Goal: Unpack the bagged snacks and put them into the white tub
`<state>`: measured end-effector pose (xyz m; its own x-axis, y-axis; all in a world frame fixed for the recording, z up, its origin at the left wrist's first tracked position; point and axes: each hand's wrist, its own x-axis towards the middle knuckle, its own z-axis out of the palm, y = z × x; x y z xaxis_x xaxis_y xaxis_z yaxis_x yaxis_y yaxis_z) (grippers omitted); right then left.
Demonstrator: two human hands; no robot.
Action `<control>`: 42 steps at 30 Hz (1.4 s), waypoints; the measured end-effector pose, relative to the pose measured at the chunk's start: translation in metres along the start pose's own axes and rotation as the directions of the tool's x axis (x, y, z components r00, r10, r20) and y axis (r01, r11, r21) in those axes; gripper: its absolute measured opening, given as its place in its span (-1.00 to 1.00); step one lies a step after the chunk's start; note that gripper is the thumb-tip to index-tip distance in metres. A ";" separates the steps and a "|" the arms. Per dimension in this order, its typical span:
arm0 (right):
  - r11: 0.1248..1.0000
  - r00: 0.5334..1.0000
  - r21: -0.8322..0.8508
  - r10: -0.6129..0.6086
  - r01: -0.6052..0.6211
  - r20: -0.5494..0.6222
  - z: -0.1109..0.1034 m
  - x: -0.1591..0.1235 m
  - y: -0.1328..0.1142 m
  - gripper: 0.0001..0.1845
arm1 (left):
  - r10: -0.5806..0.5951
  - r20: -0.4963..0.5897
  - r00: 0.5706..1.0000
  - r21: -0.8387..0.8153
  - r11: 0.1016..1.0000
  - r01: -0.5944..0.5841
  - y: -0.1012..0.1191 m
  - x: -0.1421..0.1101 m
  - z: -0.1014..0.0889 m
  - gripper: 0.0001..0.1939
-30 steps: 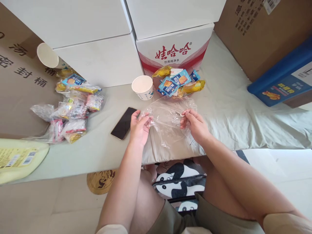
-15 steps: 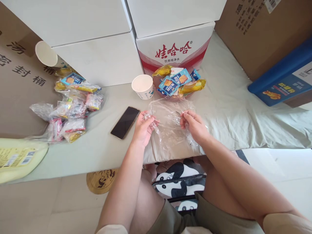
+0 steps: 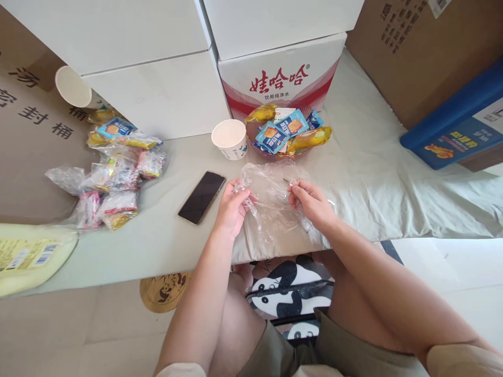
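A crumpled clear plastic bag is stretched between my two hands, just above the cloth-covered table. My left hand is closed on the bag's left edge, fingers pinching the film. On the other side, my right hand grips the bag's right part; a small thin dark tip pokes out past its fingers, too small to name. Behind the bag stands a bowl heaped with blue snack packets and yellow-wrapped items. To its left is a white paper cup.
A phone lies left of my left hand. Further left is a pile of wrapped snacks beside a pale yellow container. White boxes and a red-printed carton line the back. A blue box leans at right.
The plastic bag's film has shifted slightly between my hands, its far edge settling a little. Both hands keep their hold in nearly the same place.
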<state>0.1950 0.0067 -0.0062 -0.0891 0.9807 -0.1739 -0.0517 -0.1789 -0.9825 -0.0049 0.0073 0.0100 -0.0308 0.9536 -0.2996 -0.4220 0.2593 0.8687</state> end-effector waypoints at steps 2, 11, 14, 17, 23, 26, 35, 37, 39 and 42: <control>0.999 1.000 -0.050 -0.006 0.007 0.029 0.000 -0.001 0.000 -0.71 | -0.006 0.003 1.000 0.016 1.000 0.006 -0.001 0.000 0.001 -0.56; 0.983 0.995 -0.178 -0.015 0.032 0.097 0.000 -0.003 0.000 -0.78 | -0.032 0.027 0.999 0.148 0.989 0.028 -0.002 -0.003 0.007 -0.57; 0.981 0.995 -0.189 -0.017 0.035 0.095 -0.001 -0.002 0.001 -0.79 | -0.031 0.026 0.999 0.150 0.988 0.027 -0.002 -0.003 0.005 -0.56; 0.982 0.996 -0.185 -0.020 0.035 0.085 -0.002 -0.002 0.002 -0.79 | -0.096 0.058 0.994 0.151 0.985 0.087 -0.002 -0.003 0.004 -0.53; 0.986 0.998 -0.164 -0.012 0.021 0.054 -0.005 -0.001 -0.003 -0.75 | -0.134 0.063 0.989 0.185 0.975 0.121 -0.002 -0.005 0.003 -0.39; 0.986 0.999 -0.163 -0.025 0.030 0.036 -0.007 0.000 -0.004 -0.71 | -0.092 -0.038 0.995 0.203 0.974 0.098 -0.001 -0.002 0.001 -0.42; 0.992 0.993 -0.107 -0.072 0.062 -0.092 -0.012 0.003 0.002 -0.71 | 0.232 -0.124 0.965 0.013 0.973 -0.232 0.015 0.003 -0.014 -0.45; 0.993 0.990 -0.091 -0.084 0.074 -0.113 -0.013 0.004 0.002 -0.71 | 0.208 -0.039 0.977 -0.044 0.977 -0.210 0.016 0.000 -0.015 -0.43; 0.997 0.990 -0.048 -0.068 0.062 -0.120 -0.014 0.005 0.002 -0.70 | 0.110 0.040 0.993 0.010 0.994 -0.111 0.014 -0.002 -0.013 -0.46; 0.998 0.993 -0.063 -0.019 0.012 -0.118 -0.018 0.007 0.005 -0.66 | -0.008 0.026 1.000 0.191 0.982 0.003 0.009 -0.002 -0.012 -0.63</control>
<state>0.2120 0.0136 -0.0139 0.0299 0.9864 -0.1614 0.0099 -0.1618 -0.9868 -0.0192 0.0063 0.0138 -0.0033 0.9551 -0.2964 -0.2410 0.2869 0.9271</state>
